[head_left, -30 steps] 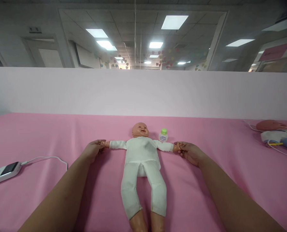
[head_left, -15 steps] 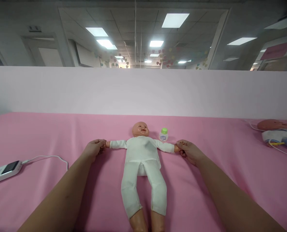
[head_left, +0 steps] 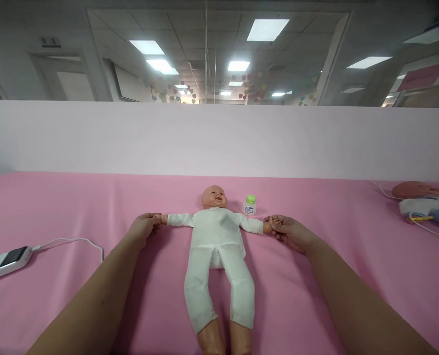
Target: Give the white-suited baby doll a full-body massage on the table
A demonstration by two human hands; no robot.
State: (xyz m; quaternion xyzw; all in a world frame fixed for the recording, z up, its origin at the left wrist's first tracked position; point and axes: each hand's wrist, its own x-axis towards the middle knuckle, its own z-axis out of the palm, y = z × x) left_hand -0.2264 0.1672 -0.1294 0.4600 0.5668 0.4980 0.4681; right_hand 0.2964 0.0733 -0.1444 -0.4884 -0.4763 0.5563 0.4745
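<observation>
A baby doll (head_left: 215,234) in a white top and trousers lies on its back, head away from me, arms stretched out sideways. My left hand (head_left: 144,229) is closed around the doll's hand on the left side. On the other side, my right hand (head_left: 289,232) grips the doll's other hand, whose small fingers show between my thumb and fingers. A small clear bottle with a green cap (head_left: 249,205) stands beside the doll's head, just above the arm on the right. The doll's feet run out of view at the bottom.
Pink cloth (head_left: 75,207) covers the table. A white handheld device (head_left: 7,264) with a dark screen and cable lies at the left. At the far right is a second doll (head_left: 417,190) with white and blue clothing and thin tubes. A low white partition (head_left: 219,140) rises behind.
My right hand has shifted its hold slightly, so more of the doll's small fingers show. My left hand keeps its hold, and the doll lies as before.
</observation>
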